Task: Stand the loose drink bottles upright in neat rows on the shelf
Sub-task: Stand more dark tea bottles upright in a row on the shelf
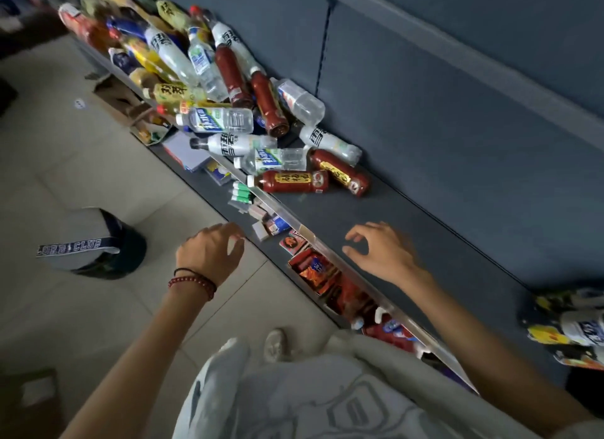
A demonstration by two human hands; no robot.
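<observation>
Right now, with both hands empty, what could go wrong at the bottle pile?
1. The pile is heaped bottle on bottle; pulling a lower one may send others rolling along the shelf.
2. The red bottle lies on its side at the front edge, cap at the rail; a nudge could tip it off toward the floor.

Single view, head-worn, wide-angle. It faces forward and steeply down, rolled so the shelf [408, 229] runs diagonally from upper left to lower right. Range is close: the left hand [212, 252] and right hand [382, 255] sit at lower centre. Tiled floor [65, 177] fills the frame's left.
</observation>
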